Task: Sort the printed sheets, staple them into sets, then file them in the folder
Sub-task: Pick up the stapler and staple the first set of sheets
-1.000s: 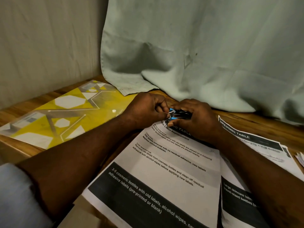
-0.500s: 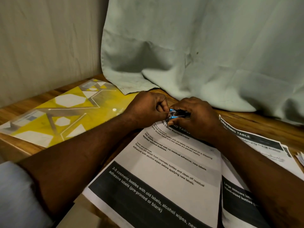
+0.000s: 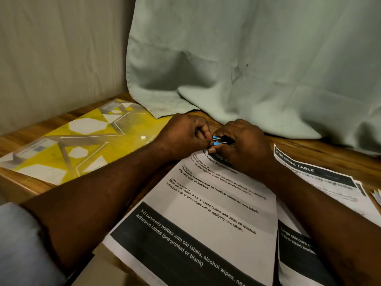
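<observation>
A small blue and black stapler [image 3: 219, 140] sits between my two hands at the top edge of a printed sheet set [image 3: 206, 205] headed with a label-replacement text. My right hand [image 3: 245, 147] curls round the stapler's black body and covers most of it. My left hand [image 3: 183, 137] pinches the stapler's blue front end, where two blue parts and a thin metal strip show. A second printed set [image 3: 323, 178] headed "DRESSING TABLE" lies to the right, partly under my right forearm. The yellow patterned folder [image 3: 72, 145] lies flat on the left, apart from both hands.
Everything rests on a wooden table [image 3: 329, 153]. A pale green cloth [image 3: 247, 69] hangs at the back and bunches onto the table just behind my hands. A beige wall closes off the left. The edge of another paper stack [image 3: 377, 196] shows at far right.
Both hands and the stapler have crept slightly up and away from me over the sheet's top edge. Both hands keep their hold on the stapler; the papers and folder have not moved.
</observation>
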